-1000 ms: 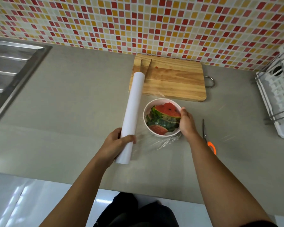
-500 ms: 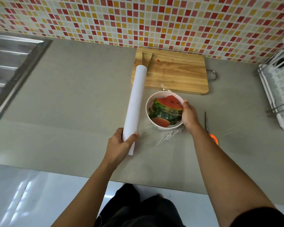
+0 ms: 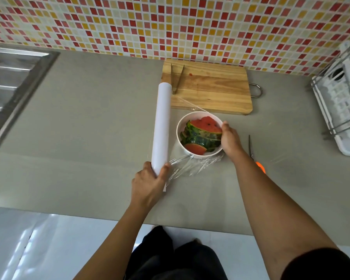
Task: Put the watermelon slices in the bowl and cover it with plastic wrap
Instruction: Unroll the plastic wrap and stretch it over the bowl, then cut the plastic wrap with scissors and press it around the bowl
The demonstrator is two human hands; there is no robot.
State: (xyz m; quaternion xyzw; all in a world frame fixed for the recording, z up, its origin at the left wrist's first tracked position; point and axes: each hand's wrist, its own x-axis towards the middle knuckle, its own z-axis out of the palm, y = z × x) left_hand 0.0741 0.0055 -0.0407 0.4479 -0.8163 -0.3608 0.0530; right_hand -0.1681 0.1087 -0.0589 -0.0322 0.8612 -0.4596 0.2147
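Left hand [image 3: 150, 183] is clenched round the near end of the long white roll of plastic wrap [image 3: 162, 126], the roll running away toward the far side of the grey counter [image 3: 93, 126]. Right hand [image 3: 229, 139] is cupped against the right rim of the small white round bowl [image 3: 179, 130], fingers [image 3: 223, 126] pressed to the film there, gripping the bowl's edge. The red-and-green watermelon slices [image 3: 201, 134] are all in the bowl, stacked on their sides, so that half of the job looks done. Clear film [image 3: 192, 163] spans from roll to bowl and lies bunched on the counter on the near side.

Now the risks. That film is crumpled near the bowl, and if it clings to itself the cover will go on wrinkled and won't seal. Pull the roll too hard to the left and the light bowl could slide or tip unless the right hand pins it. The film also needs severing, and the orange-handled scissors [image 3: 255, 156] lie just right of the right forearm, so one hand must let go to reach them; the sheet could spring back then.

Room to move: wide open counter on the left, up to the steel sink [image 3: 14, 81]. The far end of the roll overlaps the left corner of the wooden cutting board [image 3: 212, 91], right by the wooden tongs [image 3: 176, 77] lying on it, so swinging it could knock them. The near counter edge sits close behind the left hand. The white dish rack [image 3: 343, 110] stands well apart at far right.
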